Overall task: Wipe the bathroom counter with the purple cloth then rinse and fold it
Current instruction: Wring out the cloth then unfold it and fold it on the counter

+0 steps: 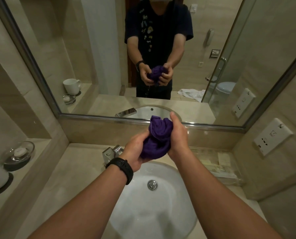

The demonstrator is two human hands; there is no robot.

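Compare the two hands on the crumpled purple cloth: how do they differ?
The left hand wears a black wristband; the right hand has a bare wrist. The left hand grips the crumpled purple cloth at its lower end, the right hand higher up. Both curl round it above the white oval sink.

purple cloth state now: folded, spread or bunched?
Bunched, not folded. The purple cloth is a crumpled wad with loose creases, gripped between the left hand and right hand above the sink.
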